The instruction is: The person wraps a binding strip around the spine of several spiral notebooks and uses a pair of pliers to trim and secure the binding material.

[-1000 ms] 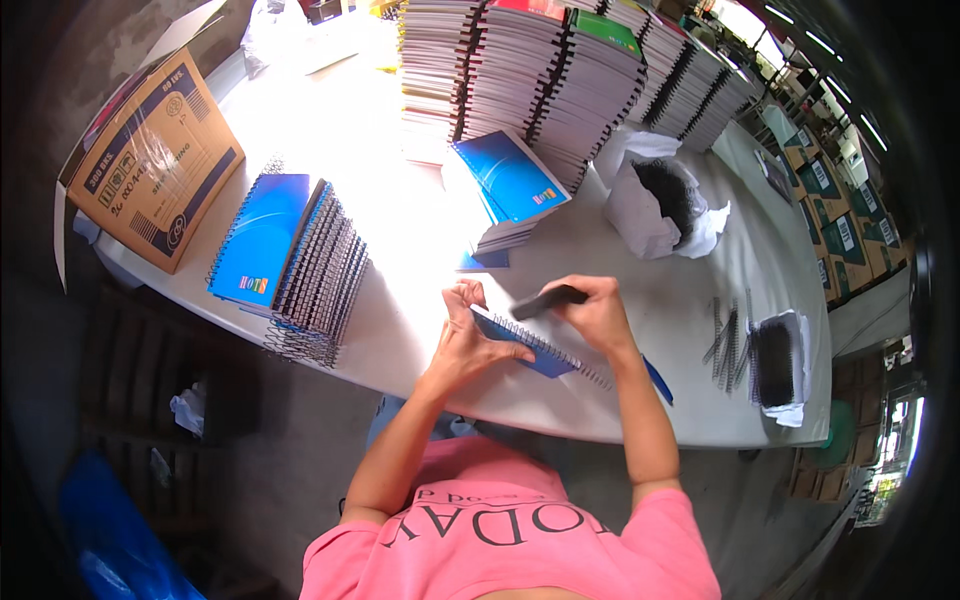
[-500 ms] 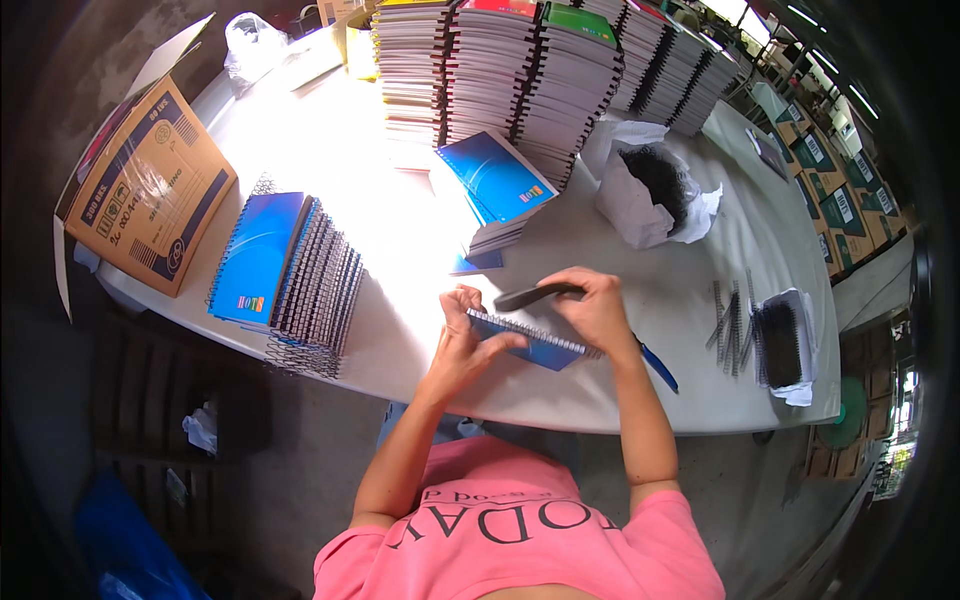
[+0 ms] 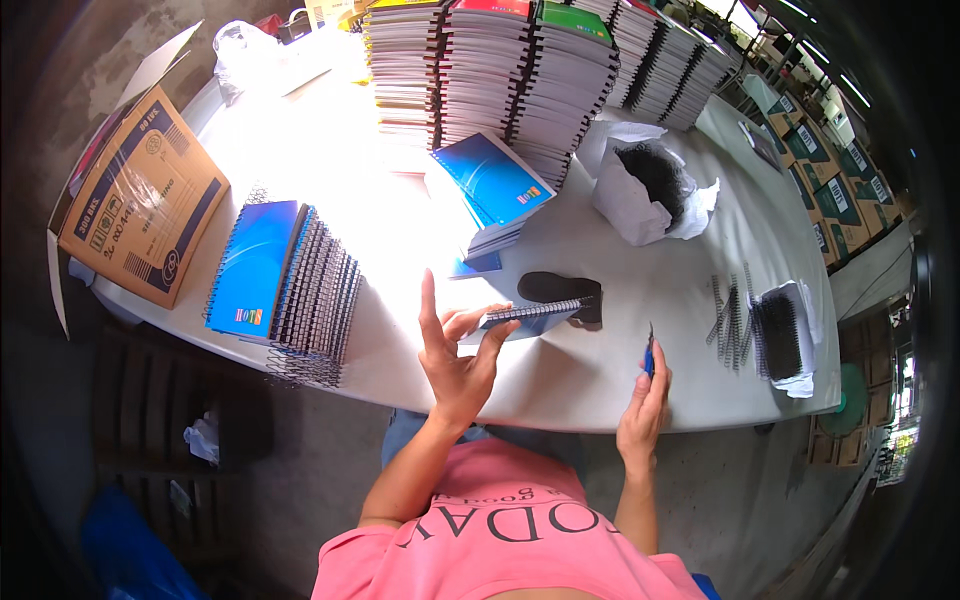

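A blue wire-bound notebook [image 3: 535, 318], tilted with its spiral edge up, is pinched in my left hand [image 3: 460, 365], whose index finger points up. My right hand [image 3: 643, 415] is closed around a small blue-handled tool with a thin dark tip, seemingly pliers [image 3: 650, 358], near the table's front edge. A dark curved object [image 3: 560, 288] lies on the table just behind the notebook, which hides part of it. Beyond that sits a small stack of blue-covered books [image 3: 495, 180]. A pile of blue spiral notebooks [image 3: 255, 265] stands to the left.
Tall stacks of bound books [image 3: 485, 80] rise at the back of the white table [image 3: 690, 290]. A paper-wrapped bundle of black coils [image 3: 655, 185] stands right of them. Loose binding coils [image 3: 733, 325] and a pack of black coils [image 3: 783, 340] lie at right. An open carton [image 3: 145, 200] stands left.
My right hand has let go of the dark curved object, now on the table, and picked up the blue-handled pliers to the right. My left hand still holds the notebook, its index finger now raised.
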Motion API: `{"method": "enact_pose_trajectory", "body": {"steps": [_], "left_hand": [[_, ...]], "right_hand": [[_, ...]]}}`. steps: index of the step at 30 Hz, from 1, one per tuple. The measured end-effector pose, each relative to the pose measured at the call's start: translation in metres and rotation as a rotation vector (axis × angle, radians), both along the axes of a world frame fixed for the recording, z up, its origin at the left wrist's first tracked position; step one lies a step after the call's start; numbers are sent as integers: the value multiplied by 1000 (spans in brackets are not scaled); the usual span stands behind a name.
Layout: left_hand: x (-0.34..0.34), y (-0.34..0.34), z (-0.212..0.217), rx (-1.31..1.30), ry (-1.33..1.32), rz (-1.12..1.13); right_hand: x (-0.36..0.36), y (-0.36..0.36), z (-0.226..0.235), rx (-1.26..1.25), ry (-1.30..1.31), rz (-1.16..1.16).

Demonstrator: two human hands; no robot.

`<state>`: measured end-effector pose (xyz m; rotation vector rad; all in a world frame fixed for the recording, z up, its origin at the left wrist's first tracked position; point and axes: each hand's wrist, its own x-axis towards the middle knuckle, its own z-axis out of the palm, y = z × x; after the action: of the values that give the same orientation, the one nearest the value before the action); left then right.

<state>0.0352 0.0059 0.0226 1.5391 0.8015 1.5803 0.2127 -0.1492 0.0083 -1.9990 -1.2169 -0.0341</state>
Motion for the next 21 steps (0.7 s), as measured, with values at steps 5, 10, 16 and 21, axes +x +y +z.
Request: {"method": "enact_pose_trajectory", "body": {"steps": [5, 10, 16, 21], "left_hand": [[-8, -6, 13, 112, 129, 111], [-13, -8, 11, 151, 117, 124], [-12, -8, 4, 238, 155, 163], [-14, -9, 1, 343, 201, 227]], "right_hand": [[-64, 41, 74, 53, -81, 371], [-79, 55, 84, 39, -114, 393], [-79, 54, 74, -9, 270, 563], [-72, 49, 57, -200, 1592, 801]]}}
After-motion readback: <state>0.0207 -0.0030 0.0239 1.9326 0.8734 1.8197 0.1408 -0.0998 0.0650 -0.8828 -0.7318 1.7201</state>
